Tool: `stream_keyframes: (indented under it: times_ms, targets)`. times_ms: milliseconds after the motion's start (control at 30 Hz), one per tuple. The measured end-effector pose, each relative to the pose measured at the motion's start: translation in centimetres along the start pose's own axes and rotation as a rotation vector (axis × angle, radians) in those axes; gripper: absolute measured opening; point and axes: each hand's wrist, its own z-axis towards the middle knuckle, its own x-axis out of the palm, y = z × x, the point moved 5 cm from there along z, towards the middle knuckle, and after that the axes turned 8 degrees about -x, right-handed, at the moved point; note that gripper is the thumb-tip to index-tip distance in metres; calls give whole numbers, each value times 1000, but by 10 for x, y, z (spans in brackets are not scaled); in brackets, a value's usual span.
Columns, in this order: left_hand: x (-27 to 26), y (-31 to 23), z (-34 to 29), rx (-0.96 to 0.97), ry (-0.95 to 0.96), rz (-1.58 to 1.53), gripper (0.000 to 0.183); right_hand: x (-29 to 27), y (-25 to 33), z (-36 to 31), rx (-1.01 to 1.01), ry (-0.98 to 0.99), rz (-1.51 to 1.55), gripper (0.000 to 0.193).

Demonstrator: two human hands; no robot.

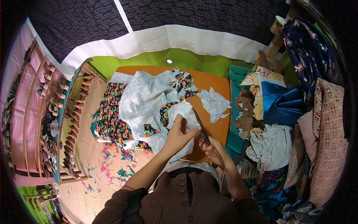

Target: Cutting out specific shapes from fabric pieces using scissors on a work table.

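A large piece of floral fabric [145, 97], pale on its back and black with bright flowers on its face, spreads over the orange table [212, 138]. My left hand [181, 133] is closed on the fabric near its right edge, thumb pointing toward the blades. In my right hand [213, 150] is a pair of long dark scissors [201, 125], fingers wrapped round the handles. The blades point away from me, along the fabric's edge beside my left thumb. Whether they are apart is hard to make out. Beyond them lies a crumpled pile of pale cut pieces [213, 103].
Colourful scraps [108, 164] litter the floor at the left. A wooden rack [72, 127] with rows of shoe-shaped pieces stands farther left. On the right are brown cut pieces [244, 108], shiny blue cloth [279, 102], a white cloth heap [271, 145] and hanging pink lace [328, 138].
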Motion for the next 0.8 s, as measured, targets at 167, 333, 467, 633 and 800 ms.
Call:
stream_keyframes:
  times_ms: [167,333,467,633,800]
  targets:
    - [-13,12,1,-31,-206,2,35,4,11,-1,-232,7,-253,63]
    - [-9,6,-2,-70,-183,-87,35,5,-1,-3,-286,1,-178,61]
    - [-4,13,-1,-102,-106,-255,35,3,-11,-1,-240,-33,-106,68]
    - [-3,8,-1,-131,-125,-270,37,7,-10,-2,-225,-29,-61,73]
    - [-3,4,-1,-119,-126,-276,37,5,-13,-2,-165,26,18,75]
